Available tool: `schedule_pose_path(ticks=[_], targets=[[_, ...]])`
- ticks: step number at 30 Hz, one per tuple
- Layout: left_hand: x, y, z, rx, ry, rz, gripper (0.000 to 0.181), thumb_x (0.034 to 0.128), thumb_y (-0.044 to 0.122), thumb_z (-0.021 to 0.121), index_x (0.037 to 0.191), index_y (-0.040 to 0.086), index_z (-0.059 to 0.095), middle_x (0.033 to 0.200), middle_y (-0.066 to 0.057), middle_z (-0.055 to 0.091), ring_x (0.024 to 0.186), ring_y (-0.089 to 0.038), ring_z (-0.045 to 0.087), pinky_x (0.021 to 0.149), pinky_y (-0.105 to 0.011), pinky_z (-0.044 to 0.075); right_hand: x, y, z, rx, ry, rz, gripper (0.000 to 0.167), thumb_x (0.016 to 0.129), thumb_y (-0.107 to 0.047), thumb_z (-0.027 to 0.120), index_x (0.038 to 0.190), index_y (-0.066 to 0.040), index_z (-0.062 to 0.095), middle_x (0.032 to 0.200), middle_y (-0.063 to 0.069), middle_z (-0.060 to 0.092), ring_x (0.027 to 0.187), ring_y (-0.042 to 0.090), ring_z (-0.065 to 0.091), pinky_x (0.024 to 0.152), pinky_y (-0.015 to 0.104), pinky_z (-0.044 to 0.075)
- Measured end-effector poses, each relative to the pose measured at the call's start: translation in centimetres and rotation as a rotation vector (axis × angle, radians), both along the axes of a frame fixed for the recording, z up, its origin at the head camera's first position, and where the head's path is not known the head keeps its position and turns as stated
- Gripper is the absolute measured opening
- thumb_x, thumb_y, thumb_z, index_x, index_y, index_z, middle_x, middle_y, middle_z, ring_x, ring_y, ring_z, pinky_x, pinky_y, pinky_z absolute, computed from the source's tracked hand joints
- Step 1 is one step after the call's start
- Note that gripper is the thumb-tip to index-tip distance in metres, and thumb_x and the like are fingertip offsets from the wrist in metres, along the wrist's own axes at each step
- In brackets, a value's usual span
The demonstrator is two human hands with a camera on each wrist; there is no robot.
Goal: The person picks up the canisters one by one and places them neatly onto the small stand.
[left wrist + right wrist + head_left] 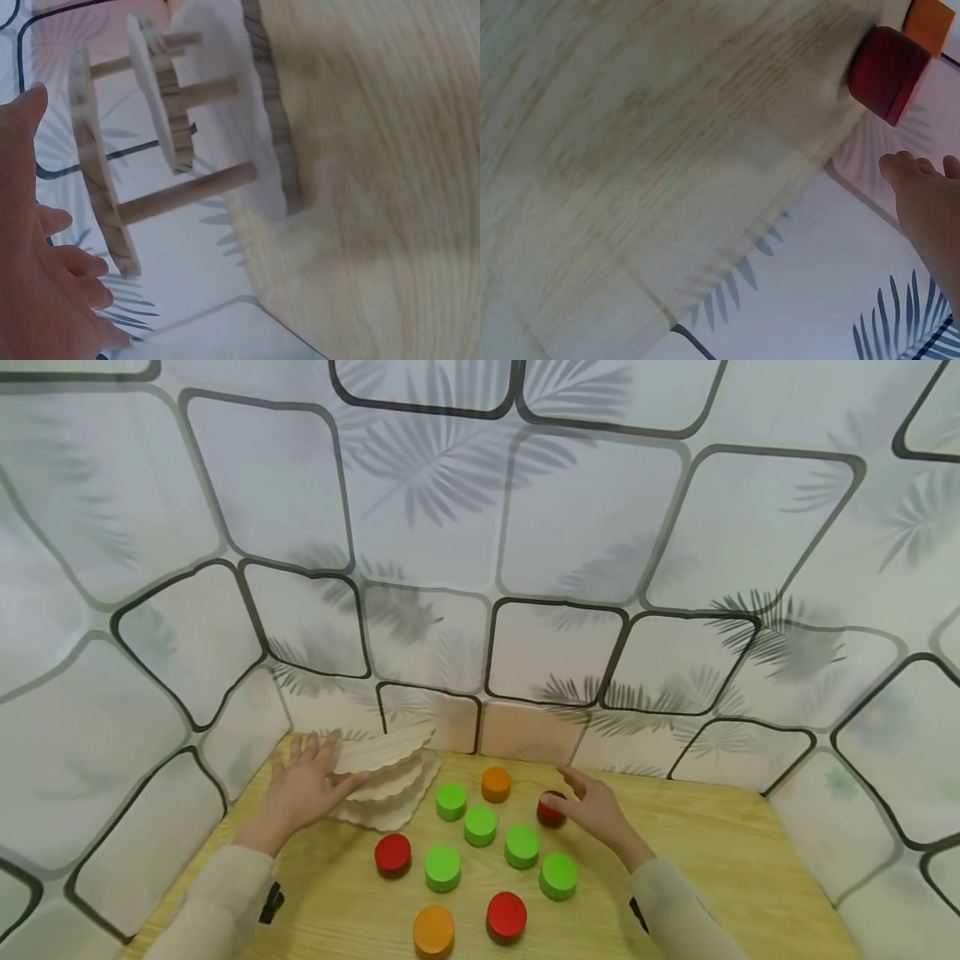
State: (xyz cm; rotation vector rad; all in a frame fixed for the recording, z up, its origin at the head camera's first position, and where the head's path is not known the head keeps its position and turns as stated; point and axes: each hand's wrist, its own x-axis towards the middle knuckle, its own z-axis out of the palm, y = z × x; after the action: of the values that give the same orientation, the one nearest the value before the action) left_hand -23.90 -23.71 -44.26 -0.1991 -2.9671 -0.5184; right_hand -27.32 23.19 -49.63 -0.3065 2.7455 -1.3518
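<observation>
A wooden stand of stacked scalloped boards (386, 750) is at the back left of the table. In the left wrist view, dowels join the stand's boards (274, 112). My left hand (300, 789) is beside the stand with its fingers spread; the left wrist view shows a gap between hand and boards. My right hand (600, 814) hovers at a short, dark red cylinder (552, 811). From the right wrist, that red cylinder (885, 75) appears apart from the fingers, and nothing is held. The hand's far fingers are partly hidden there.
Several short green cylinders (480, 825) stand mid-table, with a red one (393, 856) to their left. Another red cylinder (506, 917) and an orange one (433, 932) are nearer. A second orange cylinder (496, 784) is at the back, before the patterned wall (427, 635).
</observation>
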Motion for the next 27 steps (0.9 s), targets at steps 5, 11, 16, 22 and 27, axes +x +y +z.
schedule_pose_path(ticks=[5, 11, 16, 22, 27], targets=[[0.5, -1.1, -0.9, 0.005, -0.014, 0.021, 0.104, 0.0997, 0.072, 0.053, 0.166, -0.003, 0.023, 0.162, -0.046, 0.024, 0.151, -0.069, 0.013, 0.114, -0.087, 0.005, 0.0, 0.2, -0.8, -0.013, -0.025, -0.009, 0.084, 0.094, -0.043, 0.08, 0.161, -0.006, 0.043, 0.165, 0.019, 0.044, 0.152, 0.043, 0.042, 0.12, 0.057, 0.041], [1.0, -2.1, -1.8, 0.013, -0.021, 0.049, 0.109, 0.0991, 0.073, 0.052, 0.164, -0.009, 0.021, 0.162, -0.046, 0.022, 0.15, -0.069, 0.014, 0.115, -0.086, 0.009, 0.2, 0.2, -1.7, -0.012, -0.046, -0.021, 0.085, 0.093, -0.041, 0.081, 0.16, -0.003, 0.044, 0.163, 0.023, 0.045, 0.151, 0.045, 0.043, 0.121, 0.057, 0.039], [0.9, -2.6, -2.1, 0.001, -0.02, 0.058, 0.11, 0.1001, 0.072, 0.051, 0.161, -0.015, 0.021, 0.163, -0.045, 0.023, 0.15, -0.068, 0.017, 0.114, -0.086, 0.012, 0.4, 0.3, -2.2, -0.027, -0.058, -0.037, 0.084, 0.093, -0.04, 0.082, 0.158, -0.002, 0.046, 0.161, 0.025, 0.047, 0.15, 0.045, 0.045, 0.121, 0.057, 0.039], [0.8, -3.0, -2.1, -0.022, 0.006, 0.06, 0.106, 0.1026, 0.07, 0.049, 0.158, -0.018, 0.025, 0.159, -0.046, 0.029, 0.147, -0.07, 0.022, 0.112, -0.086, 0.018, 0.4, 0.2, -2.7, -0.035, -0.062, -0.035, 0.085, 0.092, -0.037, 0.083, 0.158, 0.0, 0.045, 0.161, 0.024, 0.048, 0.151, 0.044, 0.044, 0.122, 0.057, 0.039], [0.6, -3.2, -2.0, -0.036, 0.002, 0.063, 0.103, 0.1043, 0.068, 0.046, 0.159, -0.016, 0.023, 0.159, -0.047, 0.029, 0.146, -0.07, 0.023, 0.112, -0.086, 0.018, 0.5, 0.1, -2.8, 0.009, -0.04, -0.033, 0.083, 0.091, -0.033, 0.084, 0.156, 0.002, 0.047, 0.153, 0.025, 0.057, 0.139, 0.041, 0.058, 0.114, 0.055, 0.049]])
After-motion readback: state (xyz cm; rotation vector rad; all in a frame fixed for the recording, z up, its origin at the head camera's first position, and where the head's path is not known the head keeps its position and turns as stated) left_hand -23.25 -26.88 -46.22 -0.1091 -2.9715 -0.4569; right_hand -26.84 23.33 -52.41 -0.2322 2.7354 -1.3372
